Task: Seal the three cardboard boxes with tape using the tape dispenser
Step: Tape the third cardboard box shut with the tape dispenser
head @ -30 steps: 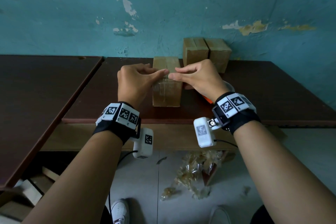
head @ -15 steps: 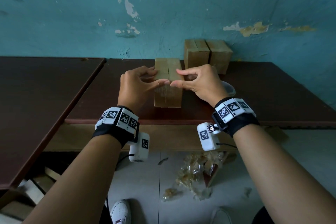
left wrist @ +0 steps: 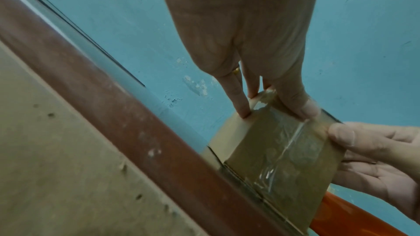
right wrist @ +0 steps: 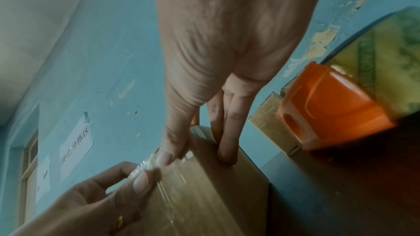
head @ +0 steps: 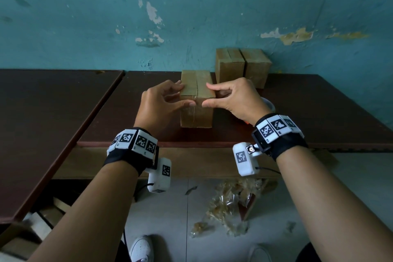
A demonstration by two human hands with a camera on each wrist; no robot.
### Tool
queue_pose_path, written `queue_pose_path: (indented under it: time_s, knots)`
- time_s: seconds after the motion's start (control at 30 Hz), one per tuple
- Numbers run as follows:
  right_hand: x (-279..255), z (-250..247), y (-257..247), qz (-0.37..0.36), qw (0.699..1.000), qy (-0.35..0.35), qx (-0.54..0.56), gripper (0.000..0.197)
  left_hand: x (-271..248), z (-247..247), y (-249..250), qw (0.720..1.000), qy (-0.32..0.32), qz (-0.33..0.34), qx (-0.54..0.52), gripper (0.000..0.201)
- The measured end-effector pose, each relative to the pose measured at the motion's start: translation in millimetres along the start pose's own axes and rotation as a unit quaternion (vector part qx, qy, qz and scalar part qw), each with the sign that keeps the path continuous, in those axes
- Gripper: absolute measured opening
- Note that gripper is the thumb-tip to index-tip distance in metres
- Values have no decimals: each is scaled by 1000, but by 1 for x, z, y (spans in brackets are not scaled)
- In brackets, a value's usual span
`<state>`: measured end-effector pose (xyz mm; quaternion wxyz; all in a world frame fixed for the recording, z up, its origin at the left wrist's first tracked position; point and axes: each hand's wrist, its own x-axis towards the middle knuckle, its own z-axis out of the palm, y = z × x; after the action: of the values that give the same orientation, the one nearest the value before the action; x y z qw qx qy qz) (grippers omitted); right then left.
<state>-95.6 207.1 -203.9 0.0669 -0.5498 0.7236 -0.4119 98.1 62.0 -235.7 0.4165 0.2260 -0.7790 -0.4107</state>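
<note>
So there's a cardboard box [head: 196,100] standing on the dark brown table [head: 319,112], close to the front edge, and both hands are on it; the left hand [head: 158,105] comes in from the left side with its thumb pressed on the front face right by the centre seam, and its other fingers resting along the top left edge; the right hand [head: 232,100] mirrors that, thumb tip almost touching the left thumb at the seam, index finger on the top, the rest of its fingers curled against the right side. Neither hand is really wrapped around the box, more like pinching it loosely between thumb and fingers on each side. A strip of clear tape [left wrist: 288,143] runs down the front face along the seam, shiny and a bit wrinkled; both thumbs sit at its upper end.

Two more boxes [head: 242,66] stand side by side at the back against the teal wall [head: 191,17], touching each other, just behind and right of the front one. The orange tape dispenser [right wrist: 327,107] lies on the table right of the front box, mostly hidden behind the right wrist in the head view. Crumpled plastic scraps [head: 231,204] lie on the floor under the table.
</note>
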Motion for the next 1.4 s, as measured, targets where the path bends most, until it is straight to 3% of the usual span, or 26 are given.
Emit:
queue_pose_path:
  time_s: [0.17, 0.67, 1.27, 1.4]
  knots:
    - [0, -9, -4, 25, 998, -52, 14, 63, 2, -5, 2, 999, -30, -18, 6, 37]
    - [12, 11, -9, 66, 998, -22, -3, 62, 17, 1, 4, 998, -29, -40, 38, 36]
    - [98, 4, 20, 94, 988, -33, -118, 60, 104, 37, -14, 982, -15, -53, 178, 40]
    - [119, 7, 28, 123, 986, -44, -103, 63, 124, 47, -24, 982, -15, -58, 180, 40]
